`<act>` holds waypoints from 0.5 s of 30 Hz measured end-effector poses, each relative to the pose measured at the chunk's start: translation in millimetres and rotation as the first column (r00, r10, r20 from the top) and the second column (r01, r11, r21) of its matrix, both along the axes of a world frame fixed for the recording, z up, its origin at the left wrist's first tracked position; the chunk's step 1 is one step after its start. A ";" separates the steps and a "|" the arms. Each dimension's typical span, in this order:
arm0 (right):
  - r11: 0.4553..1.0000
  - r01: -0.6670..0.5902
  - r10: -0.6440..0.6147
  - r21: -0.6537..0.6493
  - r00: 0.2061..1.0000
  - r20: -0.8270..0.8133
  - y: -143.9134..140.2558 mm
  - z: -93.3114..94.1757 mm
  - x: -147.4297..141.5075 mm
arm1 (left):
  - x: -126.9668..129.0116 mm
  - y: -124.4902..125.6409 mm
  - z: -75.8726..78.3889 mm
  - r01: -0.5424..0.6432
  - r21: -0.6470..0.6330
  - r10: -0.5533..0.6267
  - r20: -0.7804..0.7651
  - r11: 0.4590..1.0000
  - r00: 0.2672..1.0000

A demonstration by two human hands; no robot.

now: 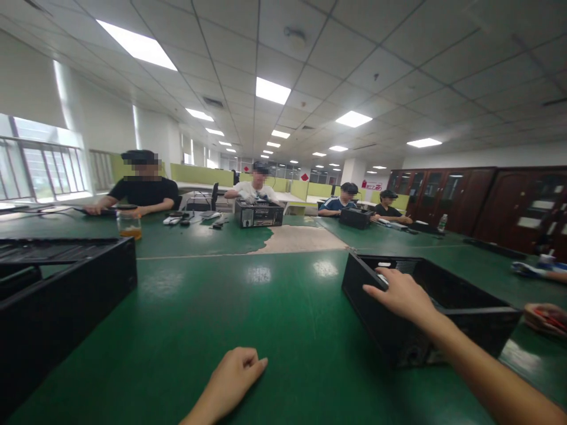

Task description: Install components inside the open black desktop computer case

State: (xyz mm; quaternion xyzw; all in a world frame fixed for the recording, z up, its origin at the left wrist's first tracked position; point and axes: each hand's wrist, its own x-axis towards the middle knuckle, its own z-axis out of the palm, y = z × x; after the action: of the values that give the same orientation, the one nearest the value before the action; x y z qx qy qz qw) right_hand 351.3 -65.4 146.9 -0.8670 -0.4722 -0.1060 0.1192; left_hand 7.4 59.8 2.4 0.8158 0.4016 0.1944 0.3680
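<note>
My right hand [401, 292] lies over the left wall of a black computer case [460, 319], its fingers on the inner side of the rim and the thumb on the outer side. The case is an open-topped metal shell, set at an angle on the green table [266, 307]. Loosely curled, my left hand [234, 378] is low in the middle, at the table's near side, with its thumb pointing right. No object shows in it, though the inner side of the fingers is hidden.
Another black computer case [101, 277] stands at left. A jar [129, 223] of amber liquid is behind it. Across the table, several people sit, one behind a computer case [259, 213]. At right, another person's hand [547, 319] holds something red. A bottle [443, 223] stands farther back.
</note>
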 end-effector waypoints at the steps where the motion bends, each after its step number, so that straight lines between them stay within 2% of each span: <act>1: 0.994 0.088 -0.090 -0.070 0.995 -0.033 8.1 0.4 22.1 | -0.1 0.8 -0.4 0.007 -0.004 -0.007 0.009 1.000 1.000; 3: 0.974 0.131 -0.165 -0.183 0.970 -0.181 19.5 -6.5 58.0 | -0.6 1.8 -2.5 0.007 -0.014 -0.007 0.017 1.000 1.000; 5: 0.970 0.077 -0.146 -0.229 0.942 -0.302 25.3 -16.7 80.8 | -1.3 2.2 -5.8 0.013 -0.030 -0.012 0.032 0.999 0.999; 9: 0.970 0.042 -0.111 -0.238 0.951 -0.288 25.6 -23.1 89.5 | -4.0 4.6 -4.8 0.042 -0.071 -0.033 0.127 0.997 0.991; 11: 0.968 0.035 -0.106 -0.247 0.955 -0.279 23.0 -19.3 80.0 | -6.1 8.3 8.6 0.040 -0.068 -0.027 0.180 0.997 0.983; 12: 0.966 0.028 -0.100 -0.255 0.956 -0.274 21.2 -17.1 72.4 | -7.1 11.0 20.0 0.037 -0.051 -0.026 0.203 0.998 0.979; 15: 0.969 -0.010 -0.050 -0.247 0.971 -0.235 13.1 -11.2 37.1 | -7.6 22.1 70.7 0.022 0.050 -0.034 0.260 0.999 0.965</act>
State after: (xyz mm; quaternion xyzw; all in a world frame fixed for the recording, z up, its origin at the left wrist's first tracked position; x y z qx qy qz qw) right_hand 388.3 -52.3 135.7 -0.8862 -0.4549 0.0576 0.0655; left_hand -0.2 81.9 73.1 0.7970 0.3336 0.3043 0.4011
